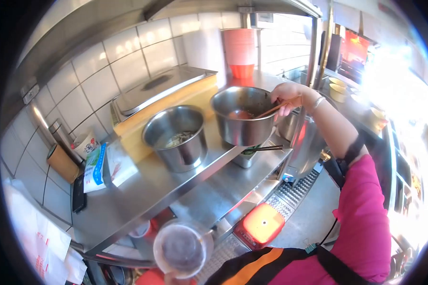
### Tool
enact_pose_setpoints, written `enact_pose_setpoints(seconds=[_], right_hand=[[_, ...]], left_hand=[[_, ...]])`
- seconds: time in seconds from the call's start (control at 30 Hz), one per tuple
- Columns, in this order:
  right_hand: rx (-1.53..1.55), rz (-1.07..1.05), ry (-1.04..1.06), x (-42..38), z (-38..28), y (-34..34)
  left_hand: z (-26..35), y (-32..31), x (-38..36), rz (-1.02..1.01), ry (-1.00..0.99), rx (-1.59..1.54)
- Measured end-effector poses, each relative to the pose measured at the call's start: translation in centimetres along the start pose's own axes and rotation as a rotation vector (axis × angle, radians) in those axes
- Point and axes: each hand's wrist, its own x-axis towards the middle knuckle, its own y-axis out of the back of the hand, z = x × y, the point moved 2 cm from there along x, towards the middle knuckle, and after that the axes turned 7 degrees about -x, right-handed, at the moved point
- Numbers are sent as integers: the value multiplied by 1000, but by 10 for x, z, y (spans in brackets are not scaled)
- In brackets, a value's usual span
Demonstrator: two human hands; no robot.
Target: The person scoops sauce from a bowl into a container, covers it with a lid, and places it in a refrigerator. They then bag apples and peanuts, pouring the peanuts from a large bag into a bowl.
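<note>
Against the tiled wall on the left stands a brown cup, and beside it, on the steel counter, lie a blue-and-white carton and a white packet, with a dark phone flat by the counter's edge. Low in the middle, a clear plastic cup with a dark filling is held up from below — the left hand shows only as a sliver at the bottom edge, closed around the cup's base as far as can be seen. Behind it on the counter sits a steel pot with some pale food inside, just in front of a lidded steel tray on a yellow block. To the right a second pot stands tilted on the counter's end, touching the first or nearly so; reddish pieces lie at its bottom. The right hand is curled shut on a wooden stick — its tip reaches down into that pot. A stack of orange cups stands behind, against the wall. Below the counter's right end, a red-orange lid lies on the lower grating.
</note>
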Motion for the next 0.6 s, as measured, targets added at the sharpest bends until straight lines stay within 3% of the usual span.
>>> enact_pose_setpoints(seconds=[0.1, 0.23, 0.3, 0.37, 0.43, 0.47, 0.53, 0.6], right_hand=[[17, -21, -38, 29, -11, -15], [44, -103, 133, 45, -8, -20], [302, -174, 158, 44, 14, -19], [531, -426, 226, 67, 73, -26], [119, -582, 304, 33, 90, -57], [2, -701, 463, 13, 81, -79], [89, -757, 527, -19, 54, -121], [-31, -924, 929, -40, 15, -144]], left_hand=[[-2, 11, -11, -109, -117, 60], [-19, -62, -45, -246, -177, 112], [-22, -53, -46, -200, -242, 96], [-27, -47, -52, -149, -307, 31], [-31, -55, -60, -122, -381, 8], [-34, -60, -65, -117, -404, 24], [-37, -64, -73, -97, -422, 23], [-36, -68, -81, -86, -464, -6]])
